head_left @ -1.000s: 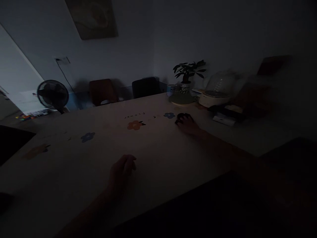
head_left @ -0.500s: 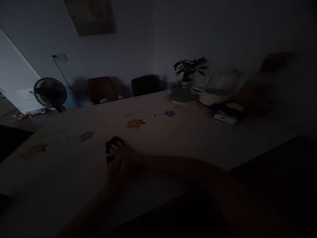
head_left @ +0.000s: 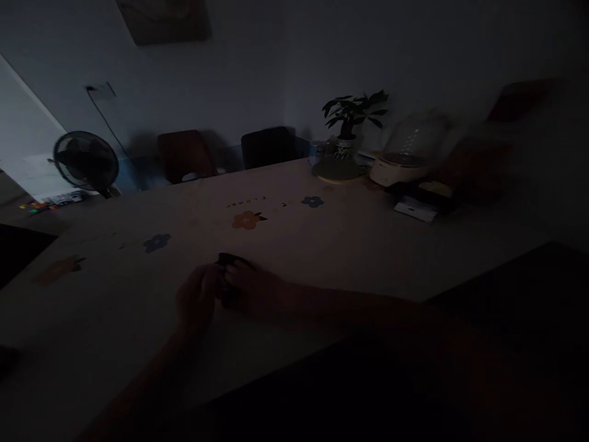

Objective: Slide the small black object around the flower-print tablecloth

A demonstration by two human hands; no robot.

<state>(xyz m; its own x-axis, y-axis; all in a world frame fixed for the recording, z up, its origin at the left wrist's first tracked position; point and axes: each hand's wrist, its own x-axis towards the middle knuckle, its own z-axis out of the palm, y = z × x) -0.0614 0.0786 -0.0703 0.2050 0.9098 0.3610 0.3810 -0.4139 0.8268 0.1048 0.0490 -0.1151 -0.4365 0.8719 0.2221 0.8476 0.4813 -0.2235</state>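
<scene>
The room is very dim. Both hands meet low over the near middle of the desk (head_left: 350, 245), with a small dark object (head_left: 226, 260) between them. The left hand (head_left: 196, 301) comes up from the lower left and its fingers curl toward the object from that side. The right hand (head_left: 251, 285) reaches across from the right, its forearm lying along the desk, and its fingers close over the object's right side and top. Only the upper edge of the object shows above the fingertips; the rest is hidden inside the two grips, so what it is cannot be told. The right grip looks clenched on it; whether the left grip grasps it or only touches it cannot be told in this light.

Farther off on the desk lie printed flowers, an orange one (head_left: 246, 220) just beyond the hands. A potted plant (head_left: 352, 116) and a domed appliance (head_left: 405, 156) stand at the far right edge, well apart from the hands. A fan (head_left: 85, 161) stands on the floor at left.
</scene>
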